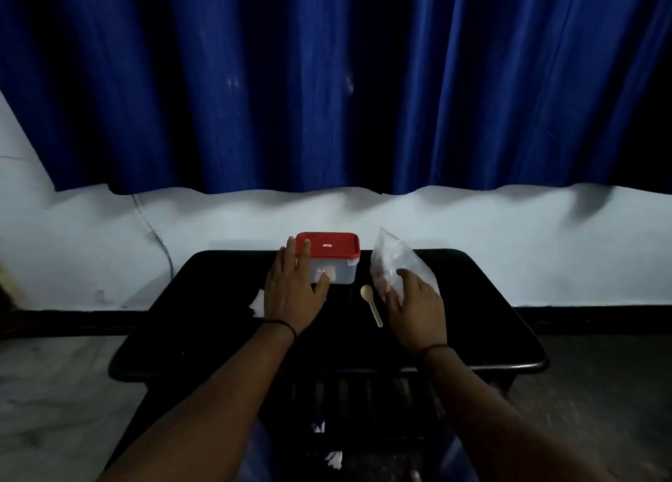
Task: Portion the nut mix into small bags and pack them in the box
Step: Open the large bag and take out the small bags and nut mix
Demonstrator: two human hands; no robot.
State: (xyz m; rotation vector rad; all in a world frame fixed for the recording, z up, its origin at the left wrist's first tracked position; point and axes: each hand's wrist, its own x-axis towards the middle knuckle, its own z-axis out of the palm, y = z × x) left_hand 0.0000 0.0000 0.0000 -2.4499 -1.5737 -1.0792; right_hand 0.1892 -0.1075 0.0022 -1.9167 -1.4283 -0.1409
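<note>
A clear plastic box (338, 269) with a red lid (332, 245) stands at the back middle of the black table (218, 318). My left hand (294, 292) lies against the box's left side, fingers straight, fingertips reaching the lid and thumb on the front wall. A clear plastic bag (392, 259) with dark nut mix in it stands upright to the right of the box. My right hand (414, 307) holds the bag's lower part, fingers curled round it. A small wooden spoon (371, 304) lies flat on the table between the two hands.
Something white and flat (256, 303) lies on the table left of my left hand, partly hidden by it. Behind the table are a white wall (509, 234) and a blue curtain (327, 81). Grey floor surrounds the table.
</note>
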